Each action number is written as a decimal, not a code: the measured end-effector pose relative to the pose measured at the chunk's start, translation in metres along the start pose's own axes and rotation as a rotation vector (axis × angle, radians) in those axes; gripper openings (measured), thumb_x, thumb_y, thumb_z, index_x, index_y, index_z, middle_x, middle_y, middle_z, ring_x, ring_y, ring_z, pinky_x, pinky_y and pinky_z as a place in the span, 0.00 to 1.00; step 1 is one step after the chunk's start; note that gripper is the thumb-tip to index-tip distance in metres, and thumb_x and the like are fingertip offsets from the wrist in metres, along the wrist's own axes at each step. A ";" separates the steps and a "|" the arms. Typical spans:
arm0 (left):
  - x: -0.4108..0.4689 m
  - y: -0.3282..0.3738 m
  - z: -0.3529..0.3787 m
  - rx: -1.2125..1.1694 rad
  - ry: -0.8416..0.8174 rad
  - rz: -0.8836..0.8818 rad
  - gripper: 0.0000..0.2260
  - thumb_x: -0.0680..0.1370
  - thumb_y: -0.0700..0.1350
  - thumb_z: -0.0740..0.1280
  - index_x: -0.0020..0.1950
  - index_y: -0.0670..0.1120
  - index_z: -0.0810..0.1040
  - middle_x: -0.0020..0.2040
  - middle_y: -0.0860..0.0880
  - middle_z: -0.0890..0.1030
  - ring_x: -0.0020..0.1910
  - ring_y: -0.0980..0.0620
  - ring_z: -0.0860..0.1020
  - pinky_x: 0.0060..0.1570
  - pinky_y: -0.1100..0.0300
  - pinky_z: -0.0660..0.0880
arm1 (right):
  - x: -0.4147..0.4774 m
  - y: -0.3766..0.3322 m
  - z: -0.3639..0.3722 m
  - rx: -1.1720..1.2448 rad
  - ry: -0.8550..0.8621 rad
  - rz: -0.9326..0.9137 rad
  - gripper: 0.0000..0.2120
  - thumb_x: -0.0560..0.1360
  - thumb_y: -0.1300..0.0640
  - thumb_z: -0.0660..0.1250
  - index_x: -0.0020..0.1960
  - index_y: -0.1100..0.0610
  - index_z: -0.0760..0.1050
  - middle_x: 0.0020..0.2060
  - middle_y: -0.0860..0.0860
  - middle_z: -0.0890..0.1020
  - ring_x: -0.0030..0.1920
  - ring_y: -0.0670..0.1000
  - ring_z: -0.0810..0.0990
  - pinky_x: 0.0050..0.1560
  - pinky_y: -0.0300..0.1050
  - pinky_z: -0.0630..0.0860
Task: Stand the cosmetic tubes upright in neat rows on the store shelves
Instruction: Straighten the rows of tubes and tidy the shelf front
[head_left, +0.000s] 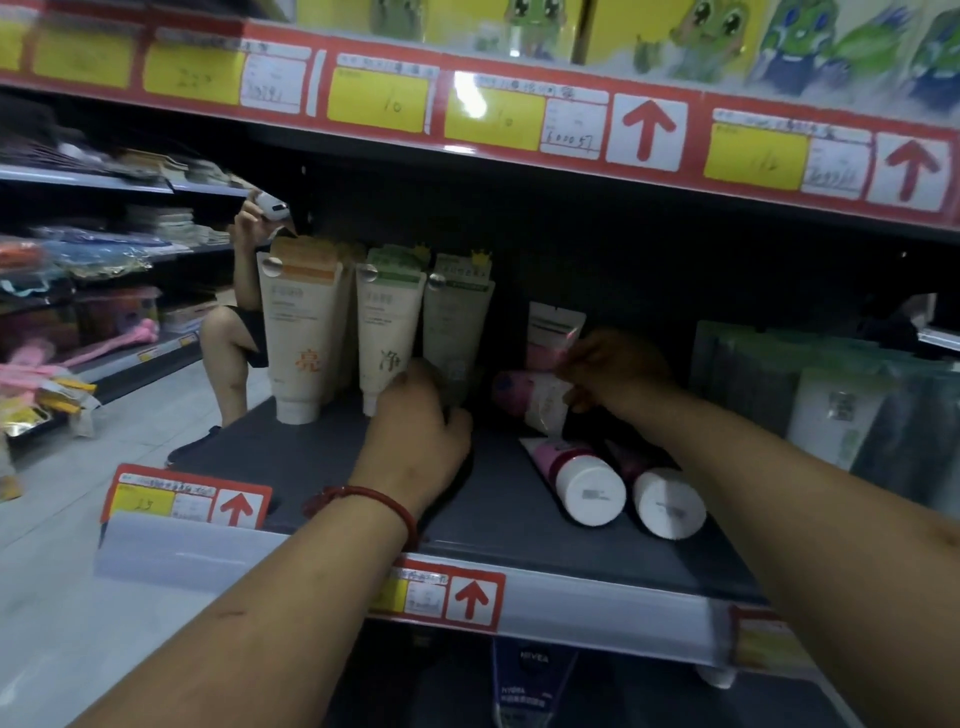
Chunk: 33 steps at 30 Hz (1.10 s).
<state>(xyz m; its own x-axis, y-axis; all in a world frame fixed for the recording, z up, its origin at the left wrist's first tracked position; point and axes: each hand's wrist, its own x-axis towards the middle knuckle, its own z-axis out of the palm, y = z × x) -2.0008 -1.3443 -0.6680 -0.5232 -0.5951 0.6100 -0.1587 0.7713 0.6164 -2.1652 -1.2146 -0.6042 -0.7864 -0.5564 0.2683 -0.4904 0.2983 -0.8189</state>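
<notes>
Steadies the grey-green tube (453, 327) at frame centre with the left hand (415, 436) curled round its base, seemingly to keep the upright row (387, 322) straight, and pinches a pink tube (522, 393) right of centre in the right hand (615, 374), above two fallen pink tubes (587, 483).

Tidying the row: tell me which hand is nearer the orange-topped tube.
Left. The left hand is two tubes right of the orange-topped tube, at the base of the grey-green tube; the right hand is farther right, at a toppled pink tube.
</notes>
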 end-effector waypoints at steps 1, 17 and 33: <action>-0.001 0.004 0.002 0.040 -0.048 0.093 0.08 0.75 0.38 0.68 0.53 0.39 0.74 0.47 0.41 0.78 0.48 0.40 0.78 0.41 0.59 0.65 | -0.001 0.004 -0.005 -0.024 0.021 0.001 0.07 0.74 0.63 0.73 0.51 0.61 0.78 0.37 0.59 0.83 0.32 0.53 0.82 0.37 0.49 0.82; 0.036 0.020 0.065 0.207 -0.418 0.372 0.34 0.78 0.40 0.67 0.82 0.46 0.57 0.78 0.42 0.61 0.75 0.42 0.64 0.70 0.57 0.64 | 0.062 -0.001 0.006 -0.046 0.123 0.035 0.18 0.75 0.56 0.72 0.62 0.61 0.74 0.56 0.62 0.80 0.52 0.63 0.82 0.47 0.62 0.82; 0.042 0.014 0.072 0.155 -0.258 0.407 0.15 0.77 0.42 0.70 0.63 0.42 0.76 0.61 0.40 0.71 0.50 0.38 0.78 0.49 0.49 0.76 | 0.037 0.011 -0.013 -0.282 0.370 -0.058 0.16 0.78 0.51 0.65 0.58 0.62 0.78 0.55 0.60 0.82 0.56 0.58 0.81 0.43 0.41 0.70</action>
<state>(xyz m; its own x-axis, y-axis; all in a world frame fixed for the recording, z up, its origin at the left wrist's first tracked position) -2.0857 -1.3421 -0.6695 -0.7552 -0.1794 0.6304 -0.0115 0.9653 0.2610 -2.2047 -1.2216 -0.5965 -0.8104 -0.2798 0.5148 -0.5805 0.5024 -0.6408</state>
